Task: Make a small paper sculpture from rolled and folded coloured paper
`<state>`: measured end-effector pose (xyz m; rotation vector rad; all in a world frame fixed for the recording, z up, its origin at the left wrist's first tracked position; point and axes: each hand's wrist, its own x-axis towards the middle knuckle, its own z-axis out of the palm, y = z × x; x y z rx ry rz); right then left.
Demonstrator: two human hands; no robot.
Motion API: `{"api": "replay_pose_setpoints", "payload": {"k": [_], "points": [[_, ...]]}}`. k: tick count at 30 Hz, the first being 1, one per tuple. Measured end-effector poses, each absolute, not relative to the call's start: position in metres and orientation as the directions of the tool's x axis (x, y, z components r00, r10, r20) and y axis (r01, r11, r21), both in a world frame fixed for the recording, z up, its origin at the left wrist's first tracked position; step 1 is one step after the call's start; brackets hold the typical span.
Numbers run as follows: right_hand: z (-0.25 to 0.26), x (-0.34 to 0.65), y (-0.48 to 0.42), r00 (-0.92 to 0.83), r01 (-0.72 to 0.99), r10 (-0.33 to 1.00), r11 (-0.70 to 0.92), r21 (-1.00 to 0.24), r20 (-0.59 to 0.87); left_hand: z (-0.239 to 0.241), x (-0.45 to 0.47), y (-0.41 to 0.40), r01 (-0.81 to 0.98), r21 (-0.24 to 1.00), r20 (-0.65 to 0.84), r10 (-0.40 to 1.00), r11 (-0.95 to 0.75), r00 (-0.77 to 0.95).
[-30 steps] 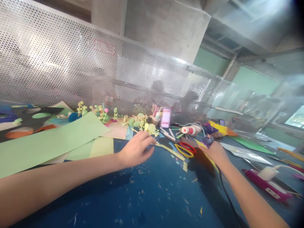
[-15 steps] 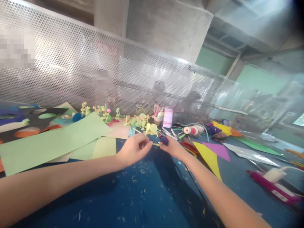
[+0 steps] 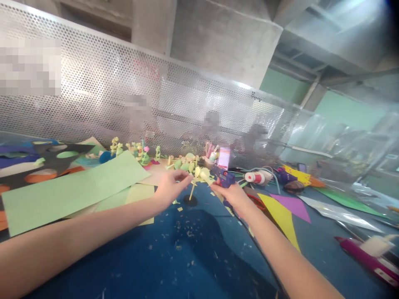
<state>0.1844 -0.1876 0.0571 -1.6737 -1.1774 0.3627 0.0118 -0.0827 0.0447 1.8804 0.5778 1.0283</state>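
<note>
My left hand [image 3: 170,189] is raised above the blue table [image 3: 187,257], its fingers pinched on a thin yellow-green paper strip [image 3: 192,190] that hangs down toward a small dark disc [image 3: 190,201]. My right hand [image 3: 232,195] grips a blue-purple glue gun [image 3: 225,177] whose black cord [image 3: 249,236] runs back along my forearm. The gun's nozzle points left, close to the top of the strip. Both hands meet near the middle of the table.
Large green paper sheets [image 3: 71,189] lie at the left. Small paper flower figures [image 3: 140,151] line the perforated metal screen [image 3: 124,95]. Yellow [image 3: 280,216] and purple [image 3: 294,207] paper triangles, red scissors [image 3: 254,200] and a magenta power strip [image 3: 364,253] lie to the right. Paper scraps litter the table.
My right hand came in from the right with the glue gun to meet my left hand. My left hand lifted the paper strip off the table.
</note>
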Motion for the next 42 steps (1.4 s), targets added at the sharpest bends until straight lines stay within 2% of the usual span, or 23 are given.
{"api": "replay_pose_setpoints", "payload": {"k": [4,6,9,12,15,19,24,34,42], "points": [[0.059,0.169,-0.198,0.447,0.28,0.854,0.149,-0.949,0.266,0.051,0.011,-0.1,-0.048,0.942,0.29,0.729,-0.333,0.62],[0.061,0.161,-0.203,0.423,0.255,0.865,0.171,-0.952,0.269,0.051,0.012,-0.103,-0.118,0.963,0.259,0.718,-0.241,0.646],[0.066,0.153,-0.206,0.382,0.31,0.875,0.183,-0.933,0.298,0.054,0.012,-0.107,-0.249,0.956,0.285,0.701,-0.156,0.654],[0.071,0.15,-0.21,0.402,0.515,0.8,0.203,-0.832,0.445,0.063,0.008,-0.11,-0.309,0.944,0.295,0.704,-0.113,0.646],[0.076,0.149,-0.218,0.363,0.725,0.688,0.215,-0.654,0.628,0.069,0.005,-0.109,-0.33,0.933,0.329,0.719,-0.145,0.613],[0.082,0.143,-0.23,0.258,0.826,0.672,0.22,-0.52,0.694,0.067,0.004,-0.102,-0.3,0.93,0.354,0.737,-0.213,0.576],[0.089,0.133,-0.235,0.221,0.844,0.719,0.198,-0.499,0.659,0.063,0.006,-0.098,-0.255,0.92,0.39,0.738,-0.297,0.55],[0.097,0.125,-0.238,0.21,0.847,0.785,0.152,-0.509,0.583,0.068,0.004,-0.098,-0.268,0.914,0.403,0.743,-0.303,0.534],[0.095,0.124,-0.239,0.229,0.852,0.807,0.104,-0.513,0.544,0.068,0.002,-0.098,-0.245,0.89,0.454,0.718,-0.383,0.528]]}}
